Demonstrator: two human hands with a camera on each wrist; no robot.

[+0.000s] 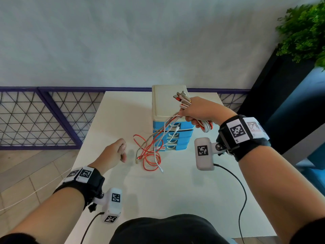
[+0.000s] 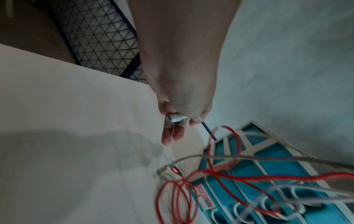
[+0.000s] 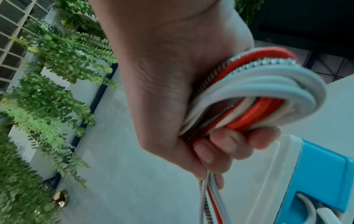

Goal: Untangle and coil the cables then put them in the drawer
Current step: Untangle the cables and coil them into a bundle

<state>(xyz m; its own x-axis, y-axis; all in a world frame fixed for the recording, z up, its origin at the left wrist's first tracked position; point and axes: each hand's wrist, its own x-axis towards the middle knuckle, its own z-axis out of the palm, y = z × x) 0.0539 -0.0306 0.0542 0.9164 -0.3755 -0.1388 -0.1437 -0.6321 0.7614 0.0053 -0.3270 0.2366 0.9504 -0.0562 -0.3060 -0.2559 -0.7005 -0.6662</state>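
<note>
Right hand [image 1: 195, 110] is raised above the white table [image 1: 123, 182], at about 1 o'clock from table centre, in front of the drawer unit [image 1: 168, 106]. Its fingers are curled tight round a bundle of cables [image 3: 268, 84]: red, white and metal-braided strands looped together, connector ends [image 1: 181, 95] sticking out past the thumb side toward 11 o'clock. The right wrist view confirms the clamp, with fingertips [image 3: 226, 142] pressed under the coil.

From the fist the loose tails [image 1: 151, 152] hang down across the blue drawer fronts to the table, where they lie in slack red and white loops at about 12 o'clock from table centre, just beside the unit's base.

Left hand [image 1: 114, 152] hovers low over the table at 9 o'clock of the loose loops, near but apart from them. The left wrist view shows 2 fingers [image 2: 172, 133] extended downward; a small white object sits near the knuckles, and whether the hand grips it cannot be told.

Drawer unit: cream top, 4 blue drawers, standing at the table's far edge. A green plant [image 1: 306, 32] at 2 o'clock.
</note>
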